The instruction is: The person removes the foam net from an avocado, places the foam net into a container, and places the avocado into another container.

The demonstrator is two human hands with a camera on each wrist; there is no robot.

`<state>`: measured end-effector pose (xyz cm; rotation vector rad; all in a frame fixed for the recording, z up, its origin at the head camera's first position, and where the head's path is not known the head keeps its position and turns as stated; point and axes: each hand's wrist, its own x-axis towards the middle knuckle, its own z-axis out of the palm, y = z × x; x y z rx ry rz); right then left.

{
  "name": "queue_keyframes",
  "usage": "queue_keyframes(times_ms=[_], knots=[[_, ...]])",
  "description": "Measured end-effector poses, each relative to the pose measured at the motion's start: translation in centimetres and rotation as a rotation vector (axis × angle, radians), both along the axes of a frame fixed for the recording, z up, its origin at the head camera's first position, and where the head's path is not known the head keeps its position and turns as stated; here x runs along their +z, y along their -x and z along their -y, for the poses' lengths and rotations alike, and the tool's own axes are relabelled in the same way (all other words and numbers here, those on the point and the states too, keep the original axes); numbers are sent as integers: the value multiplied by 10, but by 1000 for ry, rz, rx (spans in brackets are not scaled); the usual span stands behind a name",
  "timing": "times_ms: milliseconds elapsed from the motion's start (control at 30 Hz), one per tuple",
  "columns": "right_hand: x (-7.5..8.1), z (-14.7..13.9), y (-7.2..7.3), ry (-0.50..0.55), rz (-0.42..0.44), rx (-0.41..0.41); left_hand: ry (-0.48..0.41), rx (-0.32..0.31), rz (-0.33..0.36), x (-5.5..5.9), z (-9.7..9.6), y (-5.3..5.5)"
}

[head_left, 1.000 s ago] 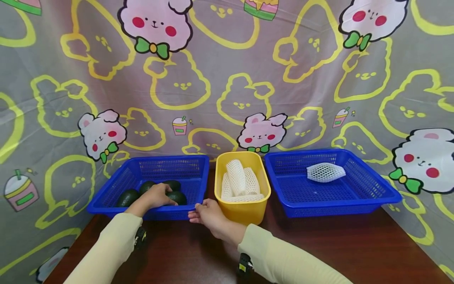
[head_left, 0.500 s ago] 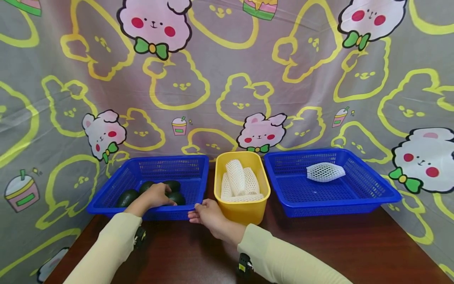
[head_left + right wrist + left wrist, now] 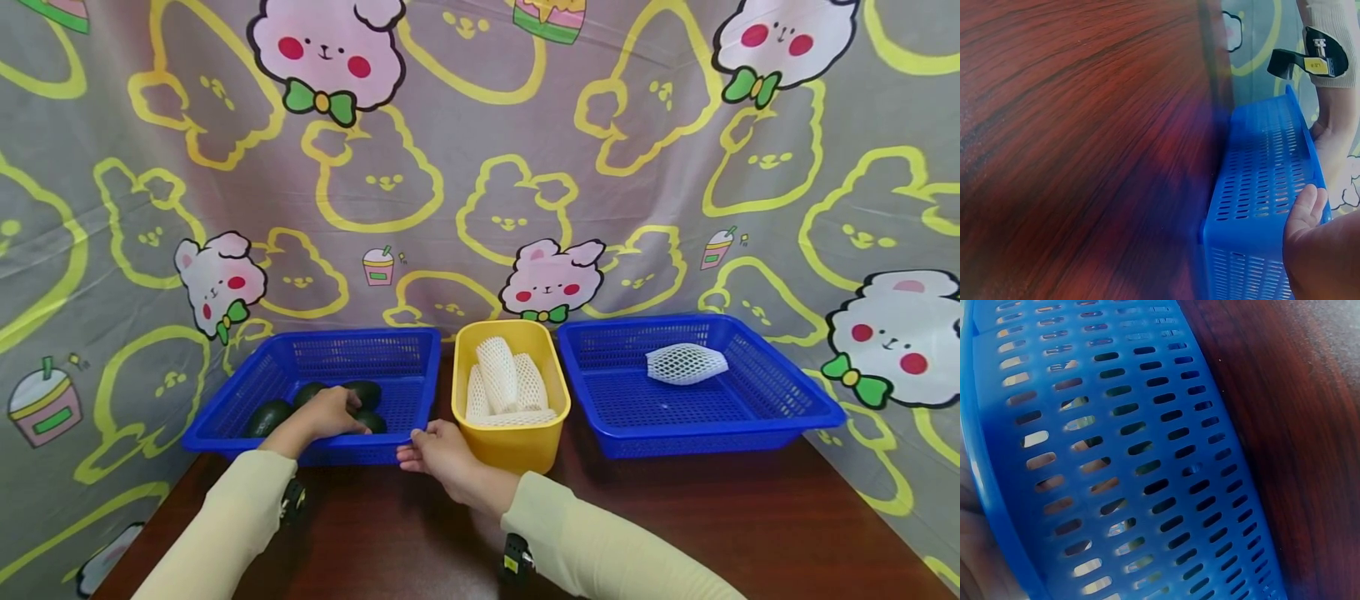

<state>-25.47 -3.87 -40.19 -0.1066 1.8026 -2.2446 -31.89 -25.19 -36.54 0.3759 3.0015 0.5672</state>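
In the head view, my left hand [image 3: 330, 414] reaches over the front wall into the left blue basket [image 3: 375, 333]. Its fingers curl down over a dark green avocado [image 3: 373, 422], which is partly hidden by the hand. More avocados lie around it, one on the left [image 3: 268, 418] and another just behind the fingers [image 3: 367, 392]. My right hand [image 3: 444, 454] holds the basket's front right corner, thumb on the rim. From the right wrist, the same hand [image 3: 1310, 225] shows at that corner. Mostly perforated basket wall [image 3: 1141, 450] fills the left wrist view.
Between the baskets stands a yellow bin [image 3: 517, 450] with several white foam net sleeves [image 3: 498, 375]. A second blue basket [image 3: 697, 437] on the right holds one item in a white foam net [image 3: 686, 364]. All stand on a dark wooden table [image 3: 675, 517] before a patterned curtain.
The avocado under my left hand has shifted slightly left and lower, with less of it showing. My right hand stays at the basket corner.
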Motion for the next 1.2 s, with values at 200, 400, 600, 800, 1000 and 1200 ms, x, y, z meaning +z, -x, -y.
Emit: queue_keyframes(times_ms=[200, 400, 600, 800, 1000, 1200], knots=[[-1, -2, -1, -14, -12, 5, -11, -11, -3, 0, 1, 1], [-1, -9, -7, -44, -28, 60, -38, 19, 21, 0, 6, 0], [0, -18, -13, -72, -62, 106, -66, 17, 16, 1, 11, -2], [6, -33, -23, -90, -79, 157, -112, 17, 24, 5, 17, -7], [17, -54, -30, -87, -141, 232, -186, 41, -40, 6, 18, -18], [29, -77, -34, -123, -239, 302, -275, 41, -136, 12, 6, -34]])
